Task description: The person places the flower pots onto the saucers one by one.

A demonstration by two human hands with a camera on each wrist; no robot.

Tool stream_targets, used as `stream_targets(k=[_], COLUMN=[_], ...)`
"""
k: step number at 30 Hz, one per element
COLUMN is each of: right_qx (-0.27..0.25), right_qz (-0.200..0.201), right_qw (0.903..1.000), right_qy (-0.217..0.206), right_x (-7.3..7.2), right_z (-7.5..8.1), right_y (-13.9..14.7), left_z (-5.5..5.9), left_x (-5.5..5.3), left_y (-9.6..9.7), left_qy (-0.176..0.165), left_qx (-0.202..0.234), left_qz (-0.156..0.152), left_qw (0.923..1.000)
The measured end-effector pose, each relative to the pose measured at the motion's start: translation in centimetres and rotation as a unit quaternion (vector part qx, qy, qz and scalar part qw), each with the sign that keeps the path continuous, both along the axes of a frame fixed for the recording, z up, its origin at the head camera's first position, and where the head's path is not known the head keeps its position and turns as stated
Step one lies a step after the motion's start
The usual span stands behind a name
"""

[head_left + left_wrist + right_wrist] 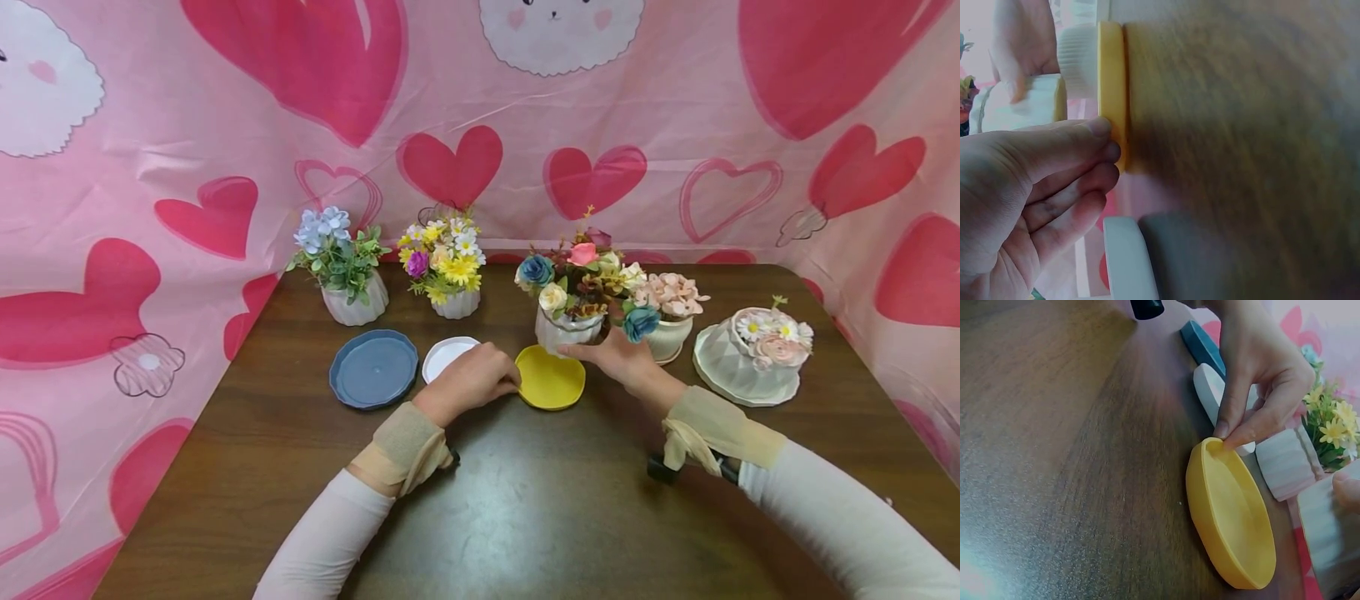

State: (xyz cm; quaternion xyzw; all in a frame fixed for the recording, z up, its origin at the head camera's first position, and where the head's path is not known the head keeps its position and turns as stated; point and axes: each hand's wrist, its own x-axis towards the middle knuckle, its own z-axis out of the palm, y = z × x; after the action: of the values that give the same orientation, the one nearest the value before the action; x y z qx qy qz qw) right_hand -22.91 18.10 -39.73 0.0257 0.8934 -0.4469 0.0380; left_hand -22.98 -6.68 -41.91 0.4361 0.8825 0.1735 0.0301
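Note:
My left hand [474, 379] pinches the left rim of a yellow saucer [552, 379] between thumb and fingertips; the saucer lies on the table. In the left wrist view that pinch on the yellow saucer [1112, 75] shows close up. My right hand [617, 360] grips a ribbed white flowerpot [564, 333] holding mixed artificial flowers [581, 279] in blue, pink and cream. This pot is at the far edge of the saucer, its base apart from the saucer's floor in the right wrist view, where the pot [1329, 531] is partly cut off.
A blue saucer [373, 369] and a white saucer [438, 354] lie to the left. Behind them stand pots with blue flowers [355, 304] and yellow flowers [456, 302]. On the right are a cream pot [670, 337] and a white pot [757, 346] on a white saucer [716, 379].

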Motion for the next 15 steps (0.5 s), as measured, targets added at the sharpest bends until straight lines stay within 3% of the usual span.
stream_targets(k=[15], right_qx=[-0.002], right_qz=[0.019], right_qw=[0.9996], right_qy=[0.021], right_x=[1.1], right_z=[0.1], right_y=[0.1], left_z=[-0.1], left_x=[0.0], left_y=[0.2], left_qy=[-0.002], left_qx=[0.012], left_qz=[0.000], left_qw=[0.9999])
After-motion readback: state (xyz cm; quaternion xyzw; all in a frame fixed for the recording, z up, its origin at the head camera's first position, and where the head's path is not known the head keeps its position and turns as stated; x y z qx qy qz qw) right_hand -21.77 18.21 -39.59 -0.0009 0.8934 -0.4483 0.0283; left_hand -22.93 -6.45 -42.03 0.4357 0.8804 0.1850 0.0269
